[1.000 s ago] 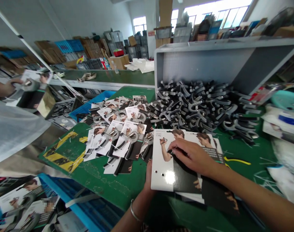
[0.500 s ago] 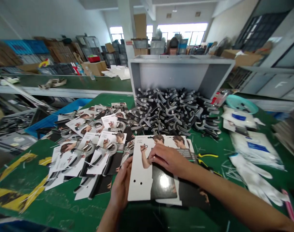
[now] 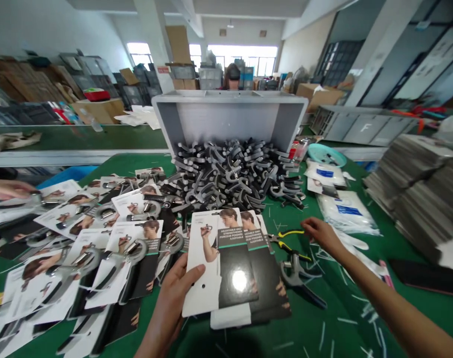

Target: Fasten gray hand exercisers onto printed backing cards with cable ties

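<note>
My left hand (image 3: 174, 288) grips the left edge of a printed backing card (image 3: 200, 258), thumb on its front. The card is white and black, with a picture of a person using a hand grip, and has punched holes. More cards (image 3: 267, 278) lie under and beside it. My right hand (image 3: 317, 233) is over the table to the right, fingertips pinched together. What is between them, if anything, is too small to make out. Just left of it lie pliers with yellow-and-black handles (image 3: 291, 232). A single grey-and-black hand grip (image 3: 299, 278) rests beside the cards.
Behind lies a heap of hand grips (image 3: 229, 174), spilling from a tipped grey crate (image 3: 226, 119). Carded hand grips (image 3: 125, 253) cover the left side. Another person's hand (image 3: 10, 189) reaches in there. Plastic bags (image 3: 347, 211), a white glove (image 3: 355, 241), loose strips and a phone-like slab (image 3: 429, 276) lie right.
My right hand has left the card and moved right, beyond the pliers. The view has turned right. The single hand grip beside the cards and another person's hand at left now show.
</note>
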Action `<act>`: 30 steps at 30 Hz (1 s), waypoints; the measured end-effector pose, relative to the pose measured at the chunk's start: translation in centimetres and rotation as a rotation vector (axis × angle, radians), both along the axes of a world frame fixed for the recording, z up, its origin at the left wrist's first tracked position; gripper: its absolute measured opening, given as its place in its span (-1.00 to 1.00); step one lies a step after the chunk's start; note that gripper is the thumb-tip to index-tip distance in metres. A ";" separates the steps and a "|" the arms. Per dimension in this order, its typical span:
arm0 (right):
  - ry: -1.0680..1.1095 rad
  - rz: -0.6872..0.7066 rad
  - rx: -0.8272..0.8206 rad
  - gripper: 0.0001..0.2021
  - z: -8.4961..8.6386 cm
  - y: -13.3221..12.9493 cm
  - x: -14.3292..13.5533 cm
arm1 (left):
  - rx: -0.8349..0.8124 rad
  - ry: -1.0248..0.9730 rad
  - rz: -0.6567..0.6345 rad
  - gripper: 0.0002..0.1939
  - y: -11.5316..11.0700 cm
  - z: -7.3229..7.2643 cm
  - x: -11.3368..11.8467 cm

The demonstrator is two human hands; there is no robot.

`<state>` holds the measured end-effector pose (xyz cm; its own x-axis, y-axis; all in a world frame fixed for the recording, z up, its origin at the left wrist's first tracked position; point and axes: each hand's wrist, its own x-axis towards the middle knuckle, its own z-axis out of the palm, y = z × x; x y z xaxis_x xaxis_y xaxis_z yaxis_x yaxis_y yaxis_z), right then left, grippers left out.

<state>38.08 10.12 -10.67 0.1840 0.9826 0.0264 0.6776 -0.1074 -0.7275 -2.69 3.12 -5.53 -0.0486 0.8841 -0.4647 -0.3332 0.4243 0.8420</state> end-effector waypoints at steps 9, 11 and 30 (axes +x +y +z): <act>-0.309 0.120 -0.154 -0.87 -4.2 -4.8 6.6 | 0.032 0.079 0.038 -0.23 0.9 0.4 2.5; -0.345 0.191 -0.144 -0.90 -4.7 -3.7 6.1 | 0.026 0.084 0.030 -0.22 1.1 0.3 2.8; -0.317 0.392 0.143 -0.37 -3.9 -11.7 -4.2 | -0.001 0.138 0.018 -0.31 0.2 0.3 3.5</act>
